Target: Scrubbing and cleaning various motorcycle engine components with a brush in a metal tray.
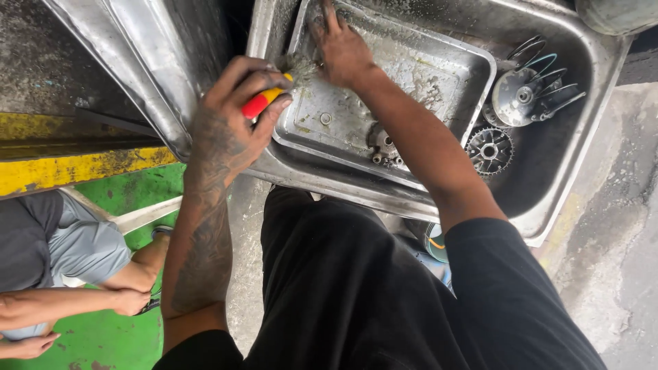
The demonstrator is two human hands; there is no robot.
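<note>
Sink [582, 171] first, since it takes up most of the upper half: a big, grimy stainless basin with a shallow metal tray [445, 68] tilted inside it, the tray's near edge resting toward you and its floor streaked with dirty suds. Off to the lower left, a second person [62, 274] is crouched on the green floor [110, 336], well apart from you, with their hands down by their shoes. Your left hand [236, 113] sits just over the tray's near left corner, fingers curled tight around the red and yellow handle of a brush [271, 99], and its soapy bristles touch the tray right at that corner. Your right hand [343, 44] is reached further in, palm down on the tray's floor near the far left side, fingers pressed close together and pretty much flat; I can't tell whether it's pinning anything underneath. In the basin to the right of the tray there's a round clutch part with wire springs [531, 92], and just below it a toothed gear [489, 151]. Smallest bit: a little geared metal piece [384, 145] sits on the tray's near edge, close beside your right forearm.
</note>
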